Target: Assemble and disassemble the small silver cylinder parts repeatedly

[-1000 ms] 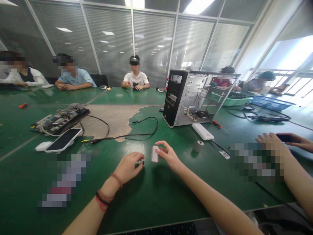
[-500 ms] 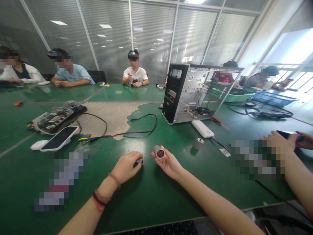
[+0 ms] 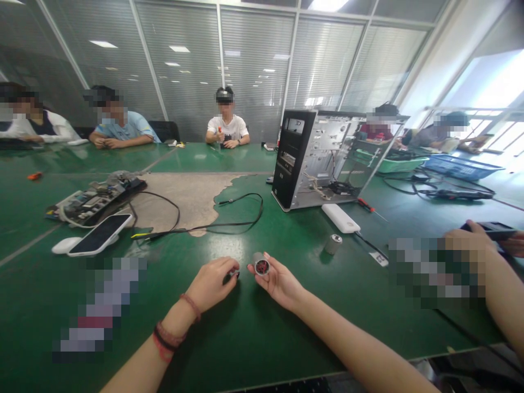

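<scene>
My right hand (image 3: 278, 283) lies palm up and cradles a short metal cylinder (image 3: 261, 266) in its fingers, with a red and dark interior showing at its open end. My left hand (image 3: 210, 285) is closed, its fingertips pinching a small metal part (image 3: 234, 272) that is mostly hidden. The two hands are close together, just above the green table (image 3: 229, 322). A second metal cylinder (image 3: 333, 244) stands upright on the table to the right of my hands, out of reach of my fingers.
A white power bank (image 3: 340, 218) and a red-handled screwdriver (image 3: 368, 205) lie near an open computer case (image 3: 315, 158). To the left are a black cable (image 3: 204, 226), a phone (image 3: 100, 234) and a circuit board (image 3: 96, 202). A co-worker's hand (image 3: 466, 240) holds a phone at right.
My right hand has turned the cylinder so its red open end faces up, and has moved nearer my left hand. The view has shifted slightly.
</scene>
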Available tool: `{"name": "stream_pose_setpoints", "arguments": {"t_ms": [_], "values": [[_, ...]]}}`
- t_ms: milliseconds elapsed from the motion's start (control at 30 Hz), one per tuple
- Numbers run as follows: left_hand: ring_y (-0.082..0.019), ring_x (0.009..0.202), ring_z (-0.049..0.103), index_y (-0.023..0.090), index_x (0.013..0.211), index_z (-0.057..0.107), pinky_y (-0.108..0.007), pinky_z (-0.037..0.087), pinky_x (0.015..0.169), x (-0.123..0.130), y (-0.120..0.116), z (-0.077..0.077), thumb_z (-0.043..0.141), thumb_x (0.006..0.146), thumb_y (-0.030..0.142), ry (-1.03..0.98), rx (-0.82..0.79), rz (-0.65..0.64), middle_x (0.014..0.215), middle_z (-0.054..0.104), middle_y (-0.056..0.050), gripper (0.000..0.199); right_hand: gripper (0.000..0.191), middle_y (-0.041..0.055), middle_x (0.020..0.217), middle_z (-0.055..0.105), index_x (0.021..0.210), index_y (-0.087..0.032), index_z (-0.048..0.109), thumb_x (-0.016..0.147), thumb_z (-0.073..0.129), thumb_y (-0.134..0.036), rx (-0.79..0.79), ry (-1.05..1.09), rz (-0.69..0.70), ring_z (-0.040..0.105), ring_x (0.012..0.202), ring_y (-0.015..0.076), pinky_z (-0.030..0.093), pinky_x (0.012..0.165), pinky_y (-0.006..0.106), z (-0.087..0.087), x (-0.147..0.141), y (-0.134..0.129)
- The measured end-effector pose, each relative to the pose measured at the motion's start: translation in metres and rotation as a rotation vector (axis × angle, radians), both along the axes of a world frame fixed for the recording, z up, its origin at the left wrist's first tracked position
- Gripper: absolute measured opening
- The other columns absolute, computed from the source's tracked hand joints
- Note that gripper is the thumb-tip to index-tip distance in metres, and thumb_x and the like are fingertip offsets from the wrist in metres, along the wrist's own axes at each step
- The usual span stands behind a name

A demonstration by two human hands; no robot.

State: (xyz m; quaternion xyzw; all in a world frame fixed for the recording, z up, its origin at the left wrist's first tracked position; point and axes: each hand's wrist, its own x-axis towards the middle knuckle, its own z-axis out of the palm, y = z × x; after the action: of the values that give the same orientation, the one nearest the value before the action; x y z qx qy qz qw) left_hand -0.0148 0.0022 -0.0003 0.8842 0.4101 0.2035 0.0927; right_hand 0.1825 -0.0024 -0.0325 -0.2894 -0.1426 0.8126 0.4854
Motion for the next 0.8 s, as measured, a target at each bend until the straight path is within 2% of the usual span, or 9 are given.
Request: {"name": "stream_pose_setpoints", "arguments": {"t_ms": [333,467,600,800], "values": [[-0.016,0.077,0.058,0.019,0.088,0.056,-0.025,0.046,0.069,0.000,-0.001,0.003,0.045,0.082,0.013,0.014,-0.009,-0.004,0.084,0.061,-0.003,0.014,0.016,0.0083,0.084,0.072,0.092,-0.013,0.056,0.089,0.053,-0.028,0.008,-0.056,0.020,0.071,0.078,0.0152,0.056,0.063,0.021,0.000,0.000,-0.001],[-0.016,0.076,0.059,0.019,0.093,0.056,-0.026,0.047,0.070,-0.001,-0.001,0.001,0.046,0.082,0.015,0.005,-0.028,0.008,0.086,0.063,-0.003,0.016,0.020,0.0094,0.084,0.072,0.094,-0.012,0.056,0.087,0.056,-0.031,0.024,-0.135,0.081,0.070,0.077,0.0142,0.055,0.064,0.020,-0.001,0.001,-0.001],[-0.015,0.070,0.060,0.020,0.108,0.054,-0.025,0.047,0.068,-0.002,-0.001,-0.005,0.047,0.082,0.017,-0.023,-0.103,0.042,0.084,0.065,-0.002,0.027,0.029,0.0050,0.078,0.070,0.097,-0.016,0.052,0.078,0.067,-0.032,0.114,-0.213,0.130,0.069,0.073,0.0149,0.053,0.066,0.024,-0.002,0.000,-0.003],[-0.016,0.075,0.061,0.021,0.106,0.056,-0.027,0.048,0.072,-0.001,0.000,-0.007,0.049,0.081,0.017,-0.076,-0.165,0.051,0.088,0.065,-0.003,0.026,0.041,-0.0016,0.075,0.066,0.098,-0.021,0.044,0.072,0.072,-0.035,0.337,-0.353,0.118,0.066,0.066,0.0136,0.052,0.068,0.030,-0.007,-0.004,-0.005]]}}
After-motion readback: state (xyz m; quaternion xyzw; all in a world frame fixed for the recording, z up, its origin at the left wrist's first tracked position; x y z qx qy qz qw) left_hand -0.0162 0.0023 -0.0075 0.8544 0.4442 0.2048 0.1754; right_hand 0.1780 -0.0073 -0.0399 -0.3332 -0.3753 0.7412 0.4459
